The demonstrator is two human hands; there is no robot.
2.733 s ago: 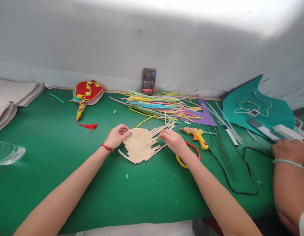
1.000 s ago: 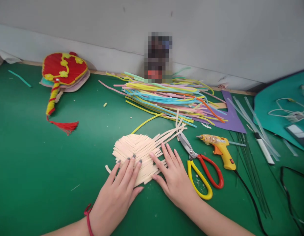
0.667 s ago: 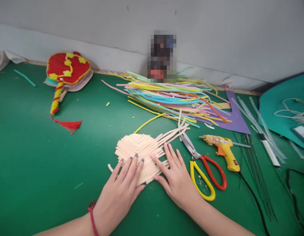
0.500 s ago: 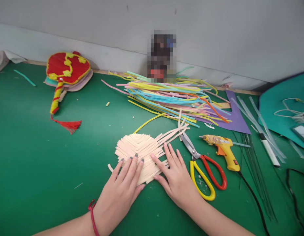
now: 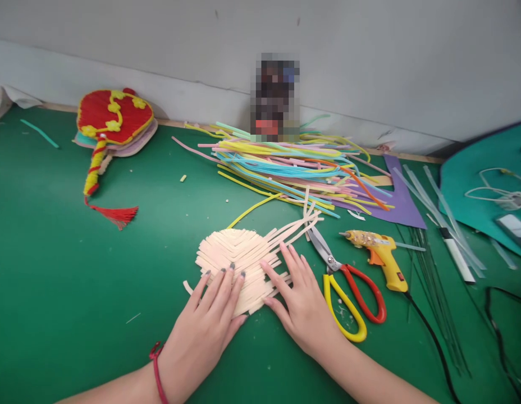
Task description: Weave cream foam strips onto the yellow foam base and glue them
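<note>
A cream-coloured piece made of many flat strips (image 5: 231, 247) lies on the green table, with loose strip ends fanning out at its upper right. My left hand (image 5: 205, 325) rests flat on its lower left part, fingers stretched out. On its right edge lie the spread fingertips of my right hand (image 5: 302, 303). Neither hand grips anything. Scissors with one red and one yellow handle (image 5: 348, 275) lie just right of my right hand, their blade tips by the loose strip ends.
Behind lies a heap of coloured strips (image 5: 277, 163). A red and yellow fan with a tassel (image 5: 113, 118) is at the back left. Rightward are a yellow glue gun (image 5: 382, 252), purple sheet (image 5: 406, 202), dark thin wires (image 5: 437, 303), clear sticks (image 5: 458, 224) and a teal sheet (image 5: 466, 185).
The whole view has shifted slightly, with the table items a little further left. Both hands stay on the cream piece; my right hand's fingers have moved very slightly.
</note>
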